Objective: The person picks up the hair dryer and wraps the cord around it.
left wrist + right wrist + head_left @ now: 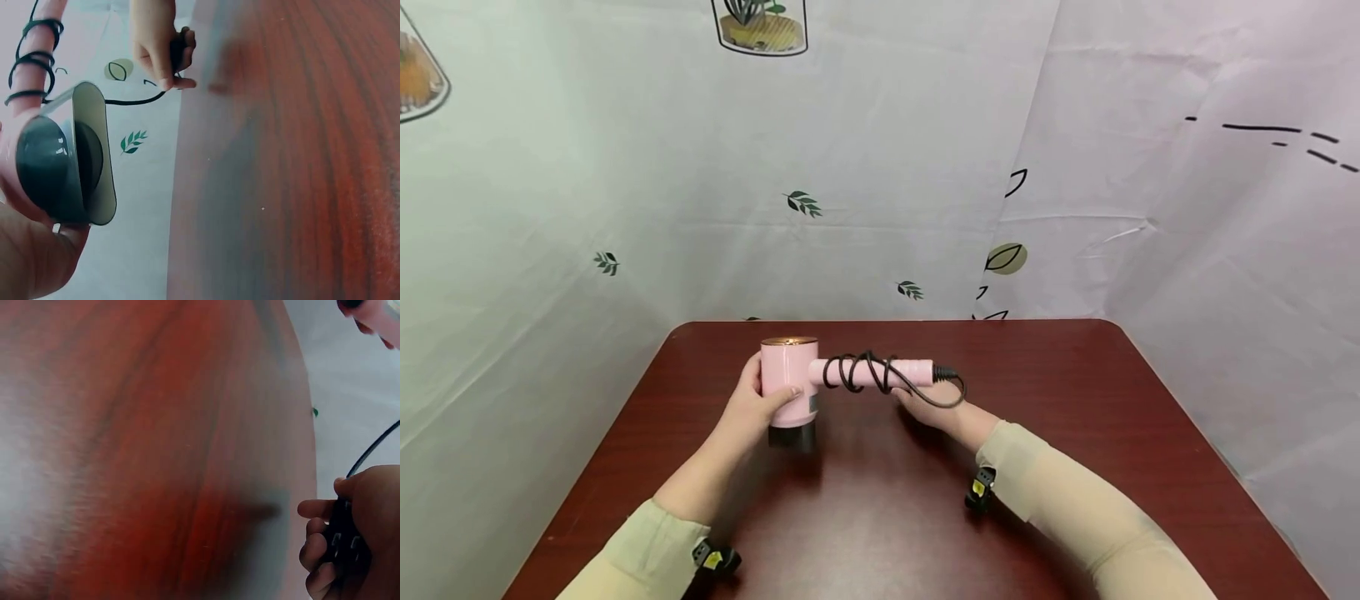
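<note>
My left hand (747, 410) grips the barrel of a pink hair dryer (784, 371), thumb across its near side. The dryer is raised over the table, its handle pointing right and a black flat nozzle (95, 156) facing down. A black cord (868, 371) is wound in several loops around the handle. To the right of the handle's end, my right hand (943, 402) holds the cord's black plug (344, 540), fingers curled round it. In the head view the plug is hidden. From the handle, a stretch of cord runs to the plug in the left wrist view.
A dark red-brown wooden table (880, 533) lies under both hands. Behind it and at the sides hangs a pale cloth (887, 150) printed with leaves and jars. Each sleeve has a small black device (715, 558) at the cuff.
</note>
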Available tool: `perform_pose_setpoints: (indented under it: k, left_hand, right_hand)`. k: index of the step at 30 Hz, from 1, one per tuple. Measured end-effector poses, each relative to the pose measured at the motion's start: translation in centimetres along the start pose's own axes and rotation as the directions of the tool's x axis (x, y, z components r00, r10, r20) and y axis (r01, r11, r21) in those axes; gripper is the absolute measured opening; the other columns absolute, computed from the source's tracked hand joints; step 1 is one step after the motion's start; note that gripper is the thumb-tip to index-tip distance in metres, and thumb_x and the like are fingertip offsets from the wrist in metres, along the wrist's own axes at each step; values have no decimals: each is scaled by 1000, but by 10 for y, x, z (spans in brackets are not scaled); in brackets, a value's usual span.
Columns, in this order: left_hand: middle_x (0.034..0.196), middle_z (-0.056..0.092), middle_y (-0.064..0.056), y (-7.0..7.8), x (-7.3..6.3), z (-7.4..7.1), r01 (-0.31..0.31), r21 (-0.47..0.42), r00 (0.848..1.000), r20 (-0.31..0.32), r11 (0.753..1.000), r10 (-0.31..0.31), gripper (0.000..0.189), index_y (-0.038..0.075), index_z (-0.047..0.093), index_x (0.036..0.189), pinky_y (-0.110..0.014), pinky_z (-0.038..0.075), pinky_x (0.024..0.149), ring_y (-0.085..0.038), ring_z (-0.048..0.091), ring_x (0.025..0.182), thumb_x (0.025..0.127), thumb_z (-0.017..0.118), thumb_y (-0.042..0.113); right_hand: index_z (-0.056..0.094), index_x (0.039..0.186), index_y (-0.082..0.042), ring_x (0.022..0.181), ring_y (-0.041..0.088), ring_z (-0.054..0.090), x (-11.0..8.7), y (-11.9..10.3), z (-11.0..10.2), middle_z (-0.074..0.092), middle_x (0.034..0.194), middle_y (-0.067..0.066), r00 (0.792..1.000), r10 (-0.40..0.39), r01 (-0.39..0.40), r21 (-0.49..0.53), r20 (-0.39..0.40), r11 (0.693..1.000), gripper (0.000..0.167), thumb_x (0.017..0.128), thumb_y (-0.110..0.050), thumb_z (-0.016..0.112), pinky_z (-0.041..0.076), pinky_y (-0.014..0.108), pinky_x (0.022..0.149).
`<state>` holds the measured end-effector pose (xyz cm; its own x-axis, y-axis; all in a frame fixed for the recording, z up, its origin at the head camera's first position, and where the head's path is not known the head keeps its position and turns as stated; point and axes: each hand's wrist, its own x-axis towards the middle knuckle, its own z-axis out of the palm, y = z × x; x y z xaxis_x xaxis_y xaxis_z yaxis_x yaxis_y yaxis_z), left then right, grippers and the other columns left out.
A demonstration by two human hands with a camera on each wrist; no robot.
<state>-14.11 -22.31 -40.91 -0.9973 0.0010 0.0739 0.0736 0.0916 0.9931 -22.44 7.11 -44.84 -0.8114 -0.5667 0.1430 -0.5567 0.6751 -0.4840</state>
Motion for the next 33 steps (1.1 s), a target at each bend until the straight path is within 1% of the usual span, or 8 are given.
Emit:
perform_pose_setpoints:
  k: [1,5,7,12,20,24,29,33]
  left_hand:
    - [139,42,-16,1,1,0,7,-14,1000,-22,1000,-7,77,9,19,153,-25,49,86,-19,52,111,92,66,6]
    - [138,41,-14,3,3,0,23,-47,995,-98,999,-28,79,10,18,153,-24,50,84,-20,51,112,92,66,4]
    - [138,40,-13,4,4,0,29,-36,991,-132,999,-34,80,11,18,154,-23,50,83,-20,49,113,91,67,4]
    - [140,39,-15,5,6,-3,45,-25,980,-195,999,-49,81,10,16,155,-20,49,82,-24,47,116,92,66,5]
    - [140,42,-15,4,8,-5,71,-25,958,-276,997,-75,83,10,16,155,-18,49,79,-23,49,115,92,69,9]
    - [141,41,-15,1,9,-8,98,20,947,-310,995,-87,86,10,15,155,-19,48,80,-25,48,118,90,72,12]
    - [141,41,-16,-2,10,-9,104,93,935,-349,990,-65,90,9,18,155,-31,44,92,-26,46,120,87,76,16]
    - [141,41,-18,-4,9,-8,92,127,933,-357,988,-41,92,7,18,155,-39,41,97,-28,46,120,86,77,17]
  right_hand:
    - [70,112,-10,98,19,66,0,-4,0,71,104,5,998,43,-41,-49,45,998,29,104,-29,51,52,38,84]
    - [70,88,-17,67,14,60,-3,-8,8,64,73,-2,985,152,-133,-192,83,972,28,104,-32,51,47,34,63]
    - [71,91,-19,69,12,62,-5,-9,12,66,77,-3,982,171,-149,-240,76,959,26,103,-34,52,48,33,62]
    - [73,112,-17,93,18,69,-13,-12,16,73,103,1,981,180,-155,-273,67,949,28,101,-35,54,54,41,75]
    - [70,108,-16,87,19,68,-32,-21,14,71,97,0,990,112,-82,-288,88,954,19,97,-27,60,54,40,70]
    - [66,94,-19,67,13,61,-42,-30,11,64,78,-7,995,68,-43,-279,78,959,7,94,-21,60,48,35,57]
    - [56,79,-20,50,8,41,-54,-46,3,48,60,-11,999,10,3,-303,41,953,11,89,-18,57,36,29,46]
    - [56,78,-18,48,11,41,-61,-58,-2,49,59,-9,997,-66,49,-370,-34,928,7,85,-16,57,33,30,43]
